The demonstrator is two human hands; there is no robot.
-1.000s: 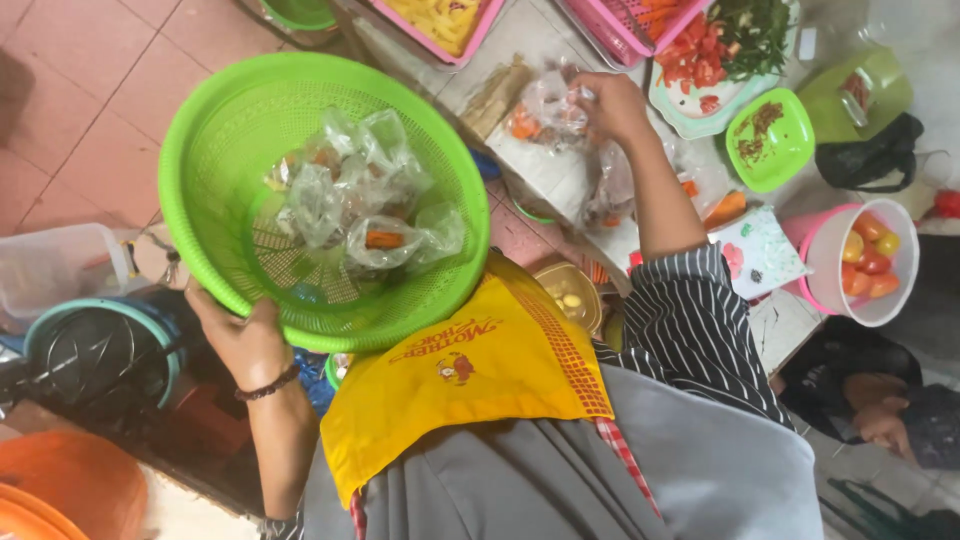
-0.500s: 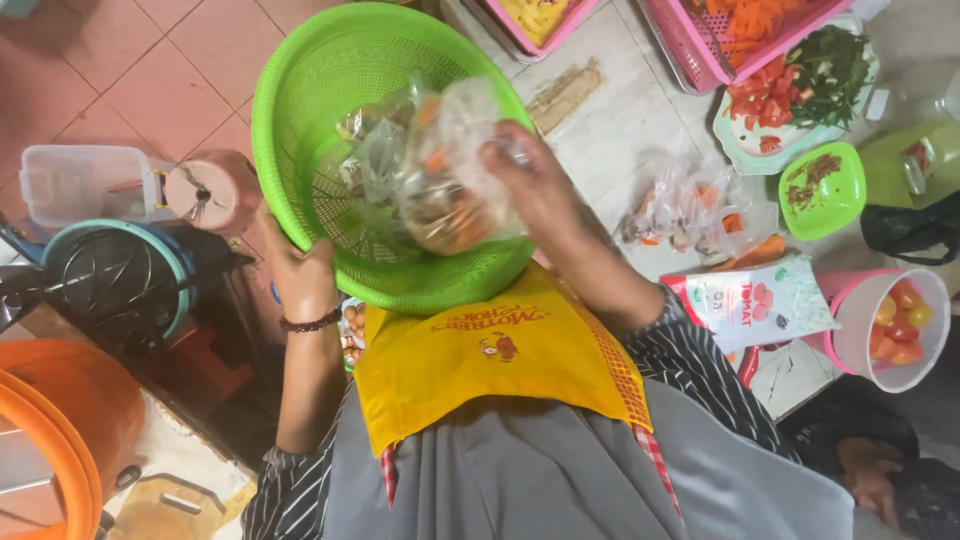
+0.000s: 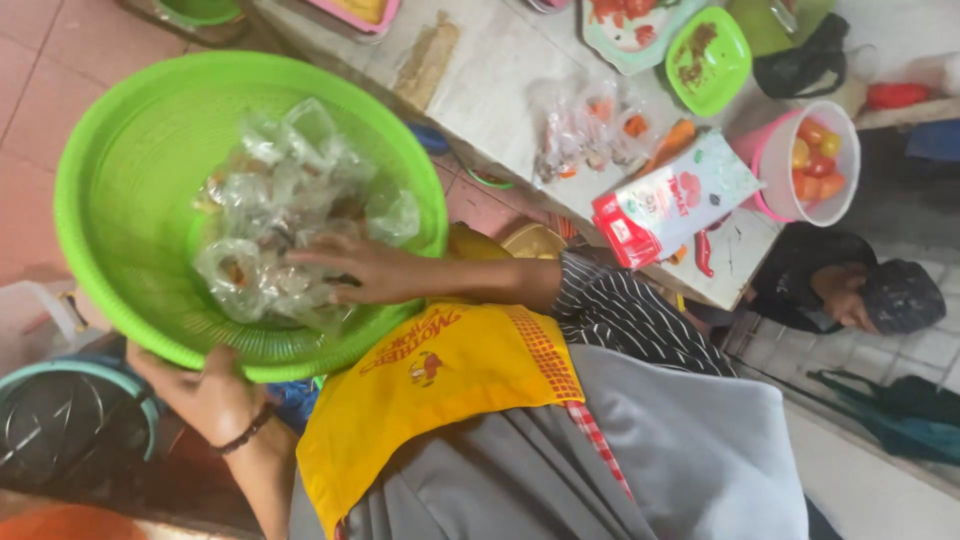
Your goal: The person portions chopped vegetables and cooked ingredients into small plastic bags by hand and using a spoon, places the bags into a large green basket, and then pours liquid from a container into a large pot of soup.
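1. The clear plastic bags lie heaped inside the green colander, which fills the left half of the frame.
2. The step in hand looks like gathering or settling the bags in the colander; a next move would likely call for a firm pinch on the slippery film, with the colander kept level.
3. The right hand reaches in from centre frame, fingers spread flat on the bags, not clenched around any.
4. The left hand, at lower left, grips the colander's near rim from below.
5. More filled bags lie on the table at upper centre, beside a pink bucket of tomatoes.
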